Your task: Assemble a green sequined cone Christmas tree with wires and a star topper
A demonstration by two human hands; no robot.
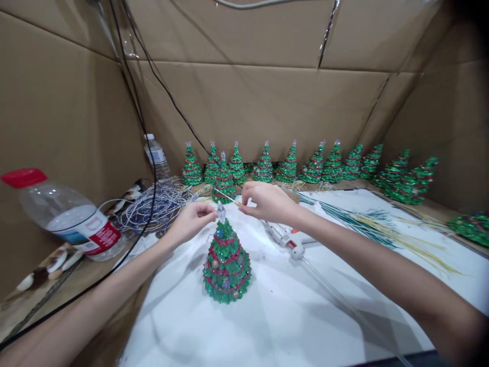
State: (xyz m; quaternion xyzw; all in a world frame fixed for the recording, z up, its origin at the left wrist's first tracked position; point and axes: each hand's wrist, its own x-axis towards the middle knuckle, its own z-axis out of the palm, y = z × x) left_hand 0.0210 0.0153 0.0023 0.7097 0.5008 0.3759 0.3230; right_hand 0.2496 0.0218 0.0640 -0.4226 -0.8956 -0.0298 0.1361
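A small green Christmas tree (227, 265) with red garland and tiny baubles stands upright on the white board (183, 331). At its tip is a clear star (221, 211). My left hand (193, 220) is closed in a pinch at the star's left edge, its fingertips appearing to touch it. Above and right of the star, my right hand (265, 202) pinches a thin, pale stick (225, 195) by its yellowish end. The stick points up and left, apart from the star. Its far end overlaps another small tree (223, 178) behind.
A glue gun (284, 238) lies under my right forearm, its cord running toward me. Green and yellow wires (355, 221) spread at right. Tangled white wires (148, 209), a red-capped bottle (72, 214) and a smaller bottle (156, 155) are left. Several finished-looking trees (288, 163) line the cardboard wall.
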